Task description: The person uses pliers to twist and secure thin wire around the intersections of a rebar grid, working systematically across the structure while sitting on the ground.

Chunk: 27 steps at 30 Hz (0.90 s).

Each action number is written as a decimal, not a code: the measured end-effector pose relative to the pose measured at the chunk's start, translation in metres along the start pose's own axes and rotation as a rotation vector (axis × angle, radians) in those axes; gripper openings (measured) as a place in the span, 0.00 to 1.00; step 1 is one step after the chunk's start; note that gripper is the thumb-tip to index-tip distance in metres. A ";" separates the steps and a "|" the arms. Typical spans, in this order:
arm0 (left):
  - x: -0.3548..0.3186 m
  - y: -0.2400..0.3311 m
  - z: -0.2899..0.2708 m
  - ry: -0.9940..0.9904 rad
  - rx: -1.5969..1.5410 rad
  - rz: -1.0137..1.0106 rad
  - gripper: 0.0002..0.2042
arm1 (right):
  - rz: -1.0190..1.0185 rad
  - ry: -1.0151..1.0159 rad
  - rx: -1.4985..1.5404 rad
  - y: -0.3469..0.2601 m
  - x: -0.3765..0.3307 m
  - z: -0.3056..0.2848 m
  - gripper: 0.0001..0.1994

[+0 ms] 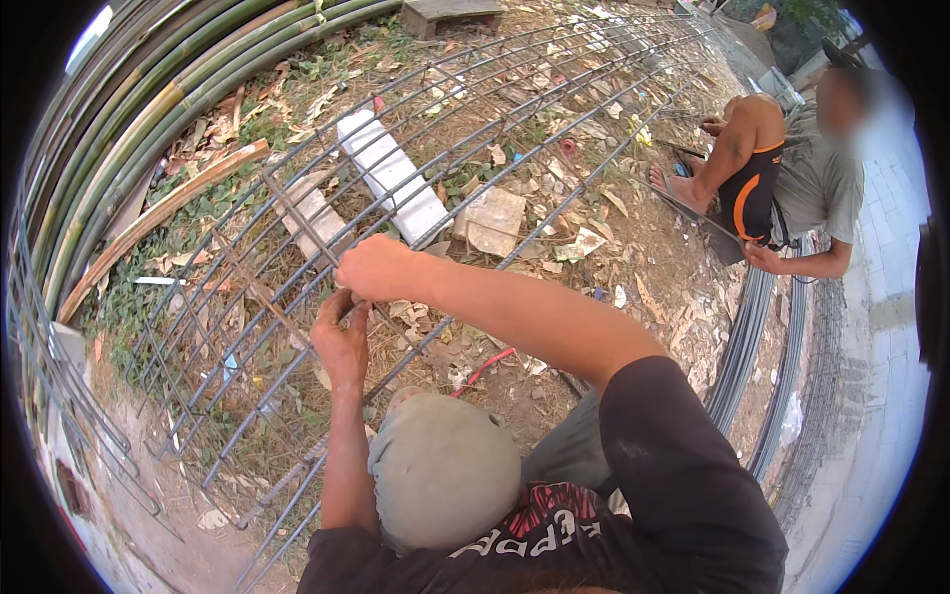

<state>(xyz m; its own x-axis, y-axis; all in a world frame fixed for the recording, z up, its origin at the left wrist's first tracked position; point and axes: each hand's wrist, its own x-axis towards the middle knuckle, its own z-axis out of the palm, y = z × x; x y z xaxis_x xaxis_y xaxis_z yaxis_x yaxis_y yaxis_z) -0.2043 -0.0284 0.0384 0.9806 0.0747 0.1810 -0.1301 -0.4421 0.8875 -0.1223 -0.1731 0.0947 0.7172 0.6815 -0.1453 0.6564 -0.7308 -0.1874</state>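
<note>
A grid of steel reinforcing bars lies low over the ground in front of me. My right hand is closed in a fist at a bar crossing, at the near end of a brownish cross bar. Just below it, my left hand has its thumb and fingers pinched together against the bars. The two hands nearly touch. What either one holds is hidden by the fingers. Under the grid, beyond my hands, are a long white block and a stone slab.
Bamboo poles curve along the left, beside a wooden plank. Another stone block lies right of the white one. A person sits at the right, near bundled steel bars. Leaves and scraps litter the ground.
</note>
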 end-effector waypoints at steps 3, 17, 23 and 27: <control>0.007 0.004 0.002 -0.069 -0.103 -0.063 0.10 | 0.162 0.055 0.278 0.022 -0.004 0.030 0.14; 0.062 -0.002 -0.027 -0.521 -0.059 -0.163 0.04 | 0.552 0.198 0.577 -0.034 -0.036 0.042 0.14; 0.105 0.022 -0.027 -0.694 0.387 0.494 0.03 | 0.729 0.471 0.710 -0.050 -0.036 0.049 0.11; 0.126 0.024 -0.026 -0.762 0.735 0.972 0.02 | 0.747 0.595 0.644 -0.072 -0.024 0.050 0.10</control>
<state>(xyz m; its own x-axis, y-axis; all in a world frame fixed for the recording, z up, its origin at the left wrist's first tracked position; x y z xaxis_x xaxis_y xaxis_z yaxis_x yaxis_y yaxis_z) -0.0876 -0.0059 0.0935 0.4174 -0.9030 0.1020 -0.9079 -0.4098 0.0877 -0.1982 -0.1351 0.0627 0.9861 -0.1650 0.0205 -0.0972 -0.6724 -0.7338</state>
